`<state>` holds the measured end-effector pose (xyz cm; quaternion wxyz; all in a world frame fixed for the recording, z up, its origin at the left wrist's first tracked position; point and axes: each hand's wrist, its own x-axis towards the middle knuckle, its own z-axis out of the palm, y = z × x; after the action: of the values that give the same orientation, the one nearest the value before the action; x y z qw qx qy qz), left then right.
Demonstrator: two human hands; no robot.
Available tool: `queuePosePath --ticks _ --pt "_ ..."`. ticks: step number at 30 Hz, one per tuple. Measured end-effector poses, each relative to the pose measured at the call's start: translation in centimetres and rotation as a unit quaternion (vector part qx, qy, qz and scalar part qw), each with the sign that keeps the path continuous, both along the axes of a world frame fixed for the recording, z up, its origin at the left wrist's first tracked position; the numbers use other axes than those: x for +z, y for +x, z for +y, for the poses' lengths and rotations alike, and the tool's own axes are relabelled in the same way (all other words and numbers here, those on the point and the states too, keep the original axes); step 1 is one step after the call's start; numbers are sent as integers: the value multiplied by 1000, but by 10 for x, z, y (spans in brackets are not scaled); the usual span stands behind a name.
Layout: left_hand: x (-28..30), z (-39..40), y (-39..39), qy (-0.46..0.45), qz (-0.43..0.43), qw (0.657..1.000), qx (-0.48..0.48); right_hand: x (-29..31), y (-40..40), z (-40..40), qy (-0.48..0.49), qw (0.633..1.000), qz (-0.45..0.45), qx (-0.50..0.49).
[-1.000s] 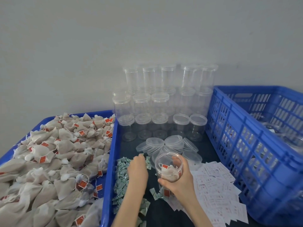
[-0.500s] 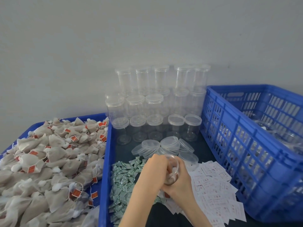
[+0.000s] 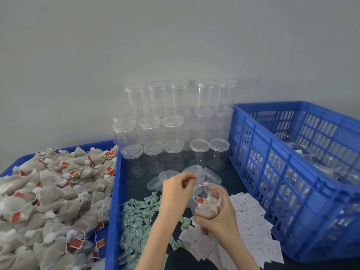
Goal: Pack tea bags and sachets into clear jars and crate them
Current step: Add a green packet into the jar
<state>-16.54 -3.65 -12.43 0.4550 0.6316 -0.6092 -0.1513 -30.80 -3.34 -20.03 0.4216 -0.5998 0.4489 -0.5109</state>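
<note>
Right hand (image 3: pixel 218 217): fingers are wrapping round the open jar (image 3: pixel 207 201), tilting it.
Left hand (image 3: pixel 176 193): fingertips are bunching at the jar's mouth; what they pinch, I cannot tell.
Done: tea bags are sitting in this jar; some jars are lying in the crate (image 3: pixel 259 133).
Left: lid, crating, piles of tea bags (image 3: pixel 48 191).

A single head-worn camera looks forward and down, close over the dark table (image 3: pixel 231 184), facing the far grey wall (image 3: pixel 175 45); blue slatted plastic crate (image 3: pixel 272 152) at right, heaped mesh tea bags (image 3: pixel 48 191) at left.
</note>
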Motion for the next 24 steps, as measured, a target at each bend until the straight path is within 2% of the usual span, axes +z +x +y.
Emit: queuePosePath --ticks 1,3,5,7,9,14,24 --pt "-7 -3 -1 -1 24 999 33 0 -5 -1 -5 1000 0 -9" --pt "-26 -11 -5 42 -15 997 58 1 -16 -5 -15 1000 3 -21" --pt "-52 -17 -16 113 -83 990 9 3 -27 -7 -14 999 5 -30" --pt "-75 -18 -30 178 -107 977 -50 5 -36 -10 -18 999 4 -48" --pt "-92 -17 -42 208 -148 965 -65 7 -43 -13 -17 998 -1 -65" --pt "-109 -15 -51 192 -220 956 -41 10 -54 -15 -10 997 -16 -79" --pt "-109 -14 -44 125 -169 978 -10 9 -61 -15 3 996 -13 -92"
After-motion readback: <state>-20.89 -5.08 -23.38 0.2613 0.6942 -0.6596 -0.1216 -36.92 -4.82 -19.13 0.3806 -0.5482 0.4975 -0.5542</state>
